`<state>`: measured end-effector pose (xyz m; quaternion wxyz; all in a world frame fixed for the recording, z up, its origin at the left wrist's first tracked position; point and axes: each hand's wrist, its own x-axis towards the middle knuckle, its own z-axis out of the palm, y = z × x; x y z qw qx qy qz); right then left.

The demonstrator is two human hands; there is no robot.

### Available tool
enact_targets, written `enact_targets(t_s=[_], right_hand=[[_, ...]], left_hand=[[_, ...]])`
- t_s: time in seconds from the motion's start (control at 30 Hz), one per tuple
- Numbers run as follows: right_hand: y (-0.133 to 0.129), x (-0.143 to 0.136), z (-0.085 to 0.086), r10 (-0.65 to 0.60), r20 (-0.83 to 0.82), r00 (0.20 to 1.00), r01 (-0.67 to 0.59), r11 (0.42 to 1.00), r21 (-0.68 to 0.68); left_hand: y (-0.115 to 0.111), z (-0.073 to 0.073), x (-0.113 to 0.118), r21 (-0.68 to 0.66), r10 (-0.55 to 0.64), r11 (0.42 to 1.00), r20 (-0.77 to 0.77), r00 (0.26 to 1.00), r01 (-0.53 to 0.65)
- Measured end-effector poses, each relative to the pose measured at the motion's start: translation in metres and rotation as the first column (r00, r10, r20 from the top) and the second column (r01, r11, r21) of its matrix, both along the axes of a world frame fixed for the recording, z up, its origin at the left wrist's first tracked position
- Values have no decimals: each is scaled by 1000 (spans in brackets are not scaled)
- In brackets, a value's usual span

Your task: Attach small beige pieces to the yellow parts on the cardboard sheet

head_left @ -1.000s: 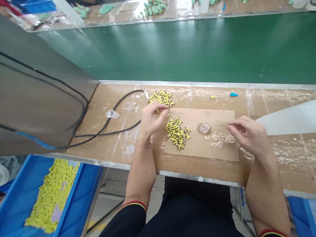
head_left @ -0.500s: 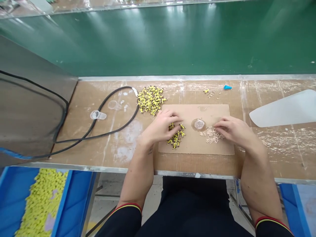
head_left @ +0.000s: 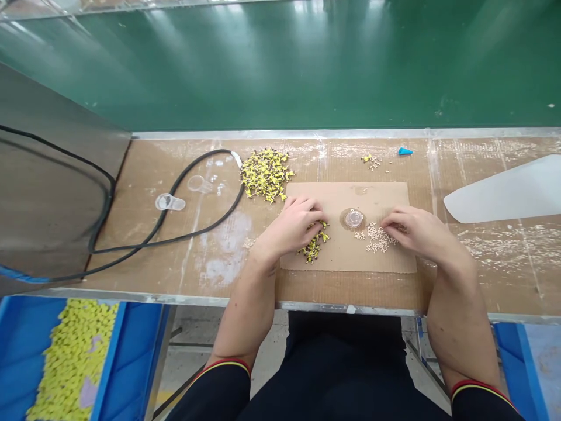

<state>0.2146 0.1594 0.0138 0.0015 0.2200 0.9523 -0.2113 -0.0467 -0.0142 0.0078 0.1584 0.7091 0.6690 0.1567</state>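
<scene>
My left hand [head_left: 298, 223] is closed over a small heap of yellow-and-black pieces [head_left: 312, 250] on the left of a cardboard sheet [head_left: 346, 260]. Its thumb and fingers pinch together there; what is between them is too small to make out. On the sheet's right side my right hand [head_left: 407, 229] has its fingertips pressed together at the edge of a scatter of tiny pale pieces [head_left: 377, 238]. Whatever it may hold is hidden. Between the hands stands a small clear round cup [head_left: 353, 219].
A larger pile of yellow-and-black pieces [head_left: 266, 175] lies behind my left hand, near a looped black cable [head_left: 193, 235] and a clear plastic scoop-like piece [head_left: 170, 202]. A blue cone-shaped tip [head_left: 405, 151] lies at the back. A blue bin [head_left: 109, 362] stands below left.
My left hand has moved down onto the small heap, and its fingers have drawn together from a wider spread. The right hand stays almost in place. The view has shifted slightly.
</scene>
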Motion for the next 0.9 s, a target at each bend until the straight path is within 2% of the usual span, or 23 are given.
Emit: enact_targets(t_s=[0.2, 0.33, 0.5, 0.63, 0.7, 0.77, 0.83, 0.9], right_hand=[[-2, -2, 1, -20, 43, 999, 20, 1000, -8], [-2, 0, 2, -36, 19, 999, 37, 998, -44], [1, 3, 7, -70, -157, 985, 56, 994, -95], [-1, 0, 11, -87, -335, 938, 42, 990, -138], [-6, -3, 11, -131, -443, 887, 60, 983, -171], [-12, -6, 10, -181, -533, 827, 58, 969, -239], [-18, -9, 9, -216, -597, 773, 24, 949, -313], [-23, -11, 9, -229, -637, 736, -12, 936, -351]], left_hand=[[2, -2, 1, -24, -26, 999, 1, 1000, 26], [2, -2, 0, 2, 7, 1000, 14, 1000, -7], [2, 3, -1, 120, 97, 987, 94, 991, -108], [2, 10, 7, 313, 103, 930, 276, 956, -191], [2, 12, 14, 413, 24, 881, 449, 893, -231], [3, 13, 23, 448, -74, 852, 616, 784, -271], [3, 12, 31, 428, -139, 857, 729, 670, -288], [3, 11, 37, 389, -164, 877, 793, 586, -280]])
